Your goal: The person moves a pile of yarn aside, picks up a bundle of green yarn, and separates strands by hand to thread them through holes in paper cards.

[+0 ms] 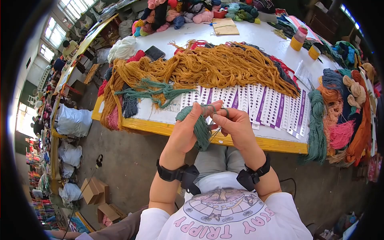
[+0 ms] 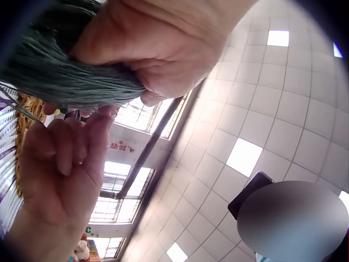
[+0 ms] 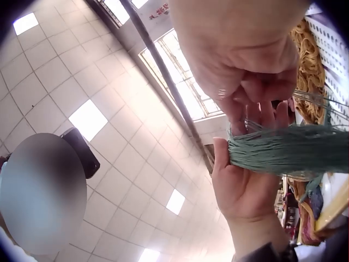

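A green yarn skein (image 1: 203,134) hangs from the left hand (image 1: 185,130), looped over its palm with the thumb against it. Close by on the right, the right hand (image 1: 237,127) pinches thin green strands between thumb and fingertips. In the left wrist view the skein (image 2: 71,82) crosses the left hand (image 2: 158,46), and the right hand (image 2: 62,164) has curled fingers at the strands. The right wrist view has the skein (image 3: 289,150) lying across the left hand (image 3: 245,188), below the right hand (image 3: 240,60).
On the table (image 1: 140,116) lie a large mustard yarn pile (image 1: 216,64), loose green strands (image 1: 160,90) and punched cards (image 1: 256,104). Coloured skeins (image 1: 344,112) hang over the right edge. A phone (image 1: 155,53), a notebook (image 1: 225,27) and a yellow-pink cone (image 1: 299,39) are farther back.
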`<state>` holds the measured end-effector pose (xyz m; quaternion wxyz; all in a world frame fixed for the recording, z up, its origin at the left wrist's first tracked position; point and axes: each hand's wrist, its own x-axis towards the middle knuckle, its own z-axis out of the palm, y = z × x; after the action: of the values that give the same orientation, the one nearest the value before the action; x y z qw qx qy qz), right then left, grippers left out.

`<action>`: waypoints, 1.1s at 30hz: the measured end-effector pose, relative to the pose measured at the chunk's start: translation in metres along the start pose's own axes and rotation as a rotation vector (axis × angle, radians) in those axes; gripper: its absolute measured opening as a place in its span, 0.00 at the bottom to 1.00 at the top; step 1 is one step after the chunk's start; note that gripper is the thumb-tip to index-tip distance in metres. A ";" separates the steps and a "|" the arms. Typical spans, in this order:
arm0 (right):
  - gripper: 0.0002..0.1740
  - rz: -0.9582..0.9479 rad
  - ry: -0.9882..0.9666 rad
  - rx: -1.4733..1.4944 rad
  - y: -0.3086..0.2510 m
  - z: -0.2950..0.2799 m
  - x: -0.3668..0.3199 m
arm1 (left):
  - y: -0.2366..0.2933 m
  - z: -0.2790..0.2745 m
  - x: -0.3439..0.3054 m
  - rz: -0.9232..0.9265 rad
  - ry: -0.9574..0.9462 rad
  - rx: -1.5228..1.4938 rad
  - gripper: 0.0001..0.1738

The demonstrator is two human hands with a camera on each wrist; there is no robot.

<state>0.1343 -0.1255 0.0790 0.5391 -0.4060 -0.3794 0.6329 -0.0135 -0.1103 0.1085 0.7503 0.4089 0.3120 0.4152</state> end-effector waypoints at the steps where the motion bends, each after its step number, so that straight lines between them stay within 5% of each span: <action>1: 0.09 -0.010 0.002 -0.022 0.001 -0.002 0.000 | 0.000 -0.002 0.000 -0.001 -0.007 -0.016 0.38; 13: 0.11 -0.022 -0.024 0.172 0.013 -0.013 0.007 | -0.006 -0.019 0.003 -0.068 0.008 -0.200 0.35; 16: 0.13 -0.217 0.008 -0.145 0.008 0.002 0.003 | -0.005 -0.015 0.005 -0.055 -0.043 -0.175 0.35; 22: 0.11 0.086 -0.181 0.216 0.001 -0.012 0.010 | -0.009 -0.013 0.008 0.001 -0.047 -0.100 0.37; 28: 0.09 0.019 -0.090 -0.209 -0.010 0.006 0.002 | -0.011 -0.003 0.006 0.004 0.030 0.070 0.36; 33: 0.08 -0.020 -0.046 -0.003 -0.002 0.004 0.005 | -0.010 -0.004 0.006 0.007 0.037 0.035 0.36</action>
<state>0.1307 -0.1206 0.0822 0.5360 -0.3883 -0.3965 0.6362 -0.0105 -0.1062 0.0972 0.7356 0.4155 0.3316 0.4199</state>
